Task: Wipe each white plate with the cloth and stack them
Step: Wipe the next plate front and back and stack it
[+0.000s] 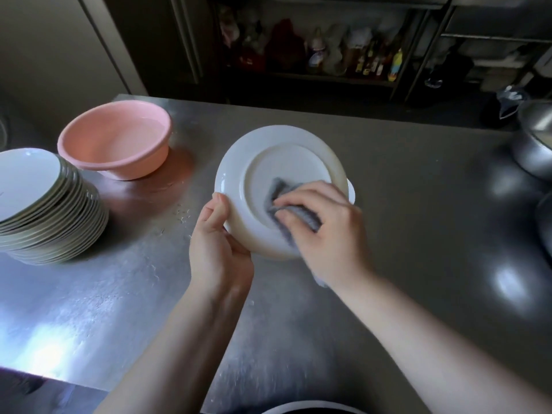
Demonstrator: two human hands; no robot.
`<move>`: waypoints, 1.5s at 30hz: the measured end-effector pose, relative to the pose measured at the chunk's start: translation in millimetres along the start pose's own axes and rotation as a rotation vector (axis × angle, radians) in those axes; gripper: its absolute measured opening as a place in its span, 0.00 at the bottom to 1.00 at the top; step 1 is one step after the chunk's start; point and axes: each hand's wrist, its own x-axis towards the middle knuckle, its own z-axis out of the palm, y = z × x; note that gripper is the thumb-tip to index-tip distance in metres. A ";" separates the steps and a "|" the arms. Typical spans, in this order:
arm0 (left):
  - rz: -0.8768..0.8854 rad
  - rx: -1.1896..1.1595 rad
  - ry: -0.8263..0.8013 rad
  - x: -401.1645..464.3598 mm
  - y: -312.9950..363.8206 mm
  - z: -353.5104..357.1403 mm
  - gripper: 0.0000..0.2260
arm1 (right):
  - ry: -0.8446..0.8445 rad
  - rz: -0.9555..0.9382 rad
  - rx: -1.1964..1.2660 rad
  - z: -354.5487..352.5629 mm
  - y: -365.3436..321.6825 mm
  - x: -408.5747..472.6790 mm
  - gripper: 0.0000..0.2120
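At the centre of the frame a round, glossy white plate (280,162) was held upside down, its raised foot ring facing the camera, tilted above a brushed steel worktop (403,204). The left hand (218,243) gripped the plate's lower left rim, thumb on top and fingers curled beneath. The right hand (325,225) pressed a folded grey cloth (283,195), coarse and woven-looking, against the plate's flat base, fingers bent over the cloth. A sliver of another white edge showed behind the plate's right rim; what it belonged to could not be told.

At the left edge stood a tall stack (47,210) of white plates, right side up, leaning slightly, their rims forming close ridges. Behind it, in the upper left, sat a smooth pink plastic basin (119,141) with water in it. A shiny metal bowl (534,144) was cut off at the right edge. Small crumbs or droplets speckled the worktop near the left hand. Dim shelves (328,76) with blurred bottles filled the top of the frame.
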 end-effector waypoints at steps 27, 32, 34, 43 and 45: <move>0.034 0.200 -0.001 -5.1 0.7 7.8 0.11 | -0.067 -0.153 0.030 8.7 9.2 -6.2 0.04; 0.142 0.307 -0.032 -7.6 4.8 8.3 0.10 | 0.137 -0.081 -0.058 -10.8 32.0 -8.3 0.05; 0.230 0.393 -0.074 -9.1 4.9 8.2 0.11 | 0.244 0.050 -0.021 -17.3 30.1 5.8 0.05; 0.319 0.476 -0.270 -16.1 5.9 11.0 0.07 | 0.074 -0.105 0.016 -24.5 -7.3 44.3 0.05; 0.292 0.453 -0.221 -15.0 9.0 8.2 0.08 | 0.154 0.090 0.094 -32.9 2.5 48.9 0.05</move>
